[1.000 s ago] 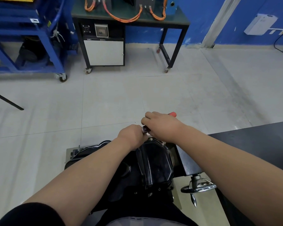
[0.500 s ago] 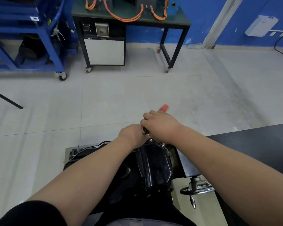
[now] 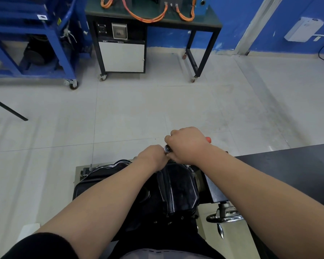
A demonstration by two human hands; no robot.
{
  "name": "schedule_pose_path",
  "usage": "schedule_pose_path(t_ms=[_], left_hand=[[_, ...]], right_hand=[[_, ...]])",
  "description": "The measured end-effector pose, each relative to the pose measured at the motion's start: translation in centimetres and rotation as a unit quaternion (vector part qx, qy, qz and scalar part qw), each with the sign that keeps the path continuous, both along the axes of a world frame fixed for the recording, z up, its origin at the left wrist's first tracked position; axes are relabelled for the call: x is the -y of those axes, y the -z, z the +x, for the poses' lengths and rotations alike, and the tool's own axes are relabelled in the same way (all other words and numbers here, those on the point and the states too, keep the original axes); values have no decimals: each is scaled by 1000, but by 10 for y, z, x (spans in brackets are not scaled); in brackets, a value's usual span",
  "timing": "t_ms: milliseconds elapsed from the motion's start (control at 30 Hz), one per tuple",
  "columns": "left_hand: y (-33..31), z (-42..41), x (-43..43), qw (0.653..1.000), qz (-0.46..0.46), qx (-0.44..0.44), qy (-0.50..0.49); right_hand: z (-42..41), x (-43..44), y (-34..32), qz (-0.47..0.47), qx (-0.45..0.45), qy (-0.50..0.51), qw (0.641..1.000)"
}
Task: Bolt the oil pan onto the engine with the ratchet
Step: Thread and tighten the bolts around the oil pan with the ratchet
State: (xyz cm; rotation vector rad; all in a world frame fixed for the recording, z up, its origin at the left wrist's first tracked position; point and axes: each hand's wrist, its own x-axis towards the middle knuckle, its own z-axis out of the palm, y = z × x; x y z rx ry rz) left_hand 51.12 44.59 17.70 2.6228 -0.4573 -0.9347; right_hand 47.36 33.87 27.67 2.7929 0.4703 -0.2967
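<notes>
Gripping the ratchet [image 3: 167, 148], the right hand [image 3: 187, 144] was clenched round the handle. Only the orange grip end poked out on its right side, and the chrome head showed at its left. The left hand [image 3: 153, 157] sat just beside that head, touching the right hand, with its fingers curled down past the far edge of the oil pan [image 3: 178, 187]. Whatever it held was hidden, so couldn't tell. The oil pan was black and glossy, seated on the engine [image 3: 108, 178] directly under both forearms. A wire bundle [image 3: 105, 166] ran along the engine's far-left side. A chrome handwheel [image 3: 225, 217] stuck out near-right of the pan, below the right forearm. A black table [image 3: 297, 169] stood to the right. Across the tiled floor [image 3: 138, 113] were a blue cart [image 3: 45, 34] on castors at far left and, beside it, a black-framed bench [image 3: 204, 23] carrying orange cables [image 3: 148, 18], against a blue wall
</notes>
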Motion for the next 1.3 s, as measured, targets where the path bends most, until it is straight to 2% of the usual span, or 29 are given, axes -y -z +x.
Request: schedule_pose_path(t_ms=[133, 233, 367, 533, 700, 767, 900, 1067, 1133, 1300], left_hand=[[3, -1, -7, 1000, -18, -5, 7], [7, -3, -21, 998, -65, -5, 13], [2, -3, -35, 984, -158, -61, -60], [-6, -1, -45, 932, -251, -174, -196], [-2, -2, -55, 858, -315, -251, -318], [-1, -1, -58, 825, -353, -273, -346], [4, 1, -67, 755, -423, -316, -389], [12, 3, -77, 676, -477, -357, -433], [13, 4, -77, 660, -480, -368, -446], [12, 4, -77, 648, -475, -362, -472]], right_hand=[[0, -3, -1, 20, 6, 57, 998], [-2, -3, 1, 39, 7, 90, 995], [-6, -2, 6, 71, 29, 128, 989], [-8, -3, 11, 79, 45, 118, 989], [-8, -5, 15, 76, 56, 125, 988], [-9, -5, 18, 96, 55, 147, 983], [-12, -13, 25, 129, -55, 148, 979], [-2, -10, 6, 161, -25, 188, 969], [3, -7, -7, 200, -7, 214, 956], [3, -8, -21, 301, 9, 272, 914]])
